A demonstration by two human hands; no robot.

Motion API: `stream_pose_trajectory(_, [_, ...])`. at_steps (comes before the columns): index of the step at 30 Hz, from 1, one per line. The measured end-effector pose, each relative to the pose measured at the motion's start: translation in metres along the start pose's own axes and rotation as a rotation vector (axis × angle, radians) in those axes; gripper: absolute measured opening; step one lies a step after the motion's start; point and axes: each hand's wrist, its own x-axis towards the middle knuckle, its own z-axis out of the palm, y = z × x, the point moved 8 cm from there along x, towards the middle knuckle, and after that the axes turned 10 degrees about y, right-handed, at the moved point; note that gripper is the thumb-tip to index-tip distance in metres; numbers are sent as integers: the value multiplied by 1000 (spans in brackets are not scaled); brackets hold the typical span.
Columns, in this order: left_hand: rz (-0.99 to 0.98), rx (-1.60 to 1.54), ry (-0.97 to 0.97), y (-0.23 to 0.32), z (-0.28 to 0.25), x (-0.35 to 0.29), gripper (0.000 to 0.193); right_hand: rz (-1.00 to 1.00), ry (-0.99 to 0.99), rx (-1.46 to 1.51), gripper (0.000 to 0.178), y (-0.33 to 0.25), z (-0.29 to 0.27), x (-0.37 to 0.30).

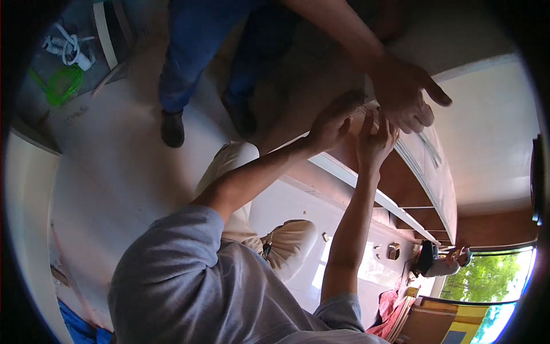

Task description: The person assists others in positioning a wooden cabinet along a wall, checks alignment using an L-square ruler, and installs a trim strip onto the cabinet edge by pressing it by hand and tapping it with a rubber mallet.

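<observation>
A long wooden cabinet frame (404,183) with brown inner faces and pale edges stretches from the middle toward the lower right. My left hand (332,123) is at its upper end, fingers stretched and thumb apart, with no object visible in it. Beside it, my right hand (375,140) has its bent fingers on the pale cabinet edge (405,153); the fingertips are partly hidden. Just above, a co-worker's hand (404,94) reaches over the same corner and overlaps the view of my right fingertips.
The co-worker's legs in blue trousers (189,51) stand on the pale floor (109,166). White tubing (71,49) and a bright green coil (60,86) lie at upper left. Another person (444,261) is near the window (481,278), beside red cloth (387,307).
</observation>
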Motion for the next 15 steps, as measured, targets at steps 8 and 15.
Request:
stream_pose_trajectory(8, [-119,-68,-59,-28,1,5,41,-20,43,19,33,-20,-2,3])
stream_pose_trajectory(15, [-196,-19,-320,-35,76,-20,31,163,-165,-20,13,67,-5,-25])
